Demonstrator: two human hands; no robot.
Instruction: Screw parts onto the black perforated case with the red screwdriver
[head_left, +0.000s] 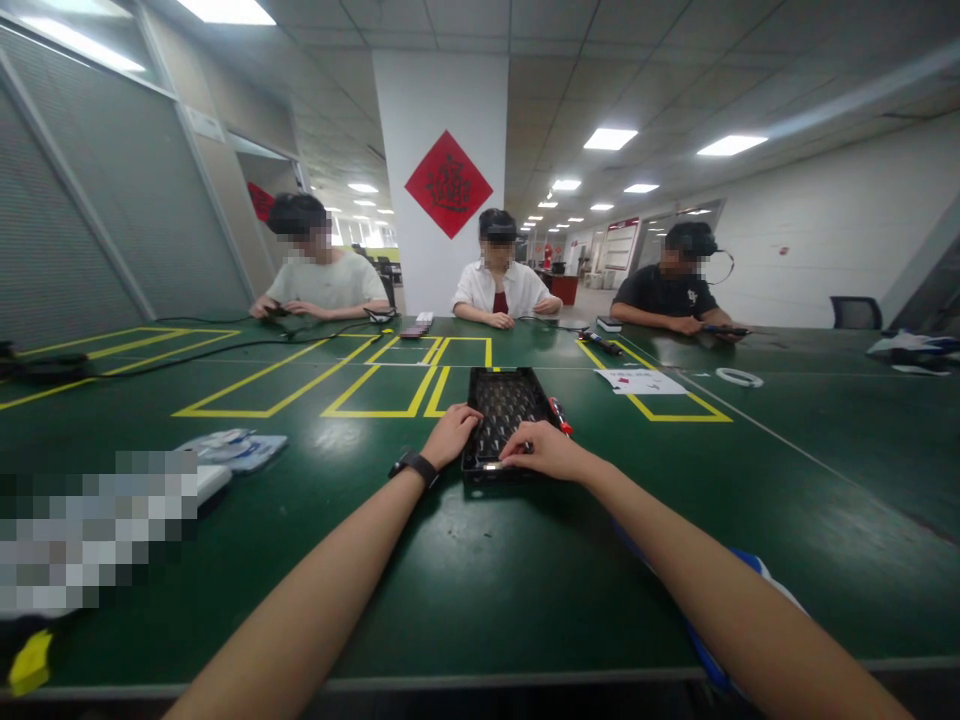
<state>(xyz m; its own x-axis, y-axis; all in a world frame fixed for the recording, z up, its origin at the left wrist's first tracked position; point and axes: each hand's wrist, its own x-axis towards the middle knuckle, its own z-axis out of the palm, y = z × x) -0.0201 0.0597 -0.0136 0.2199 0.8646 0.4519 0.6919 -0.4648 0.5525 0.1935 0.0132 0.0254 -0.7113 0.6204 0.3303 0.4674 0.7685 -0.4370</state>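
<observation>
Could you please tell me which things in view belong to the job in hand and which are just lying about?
In the job:
black tray, left hand on its rim, right hand at its near end;
possibly the red object beside it.

Apparently just lying about:
white paper sheet;
white ring;
pale flat packet at left.

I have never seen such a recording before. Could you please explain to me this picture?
No machine appears: these are a person's bare hands, seen from a camera on that person's head, looking forward and down. On the green table, the left hand touches the left side of a black tray. The right hand's fingers are at its near end; whether they hold something small is unclear. A red object lies right of the tray, and white paper farther right.
</observation>
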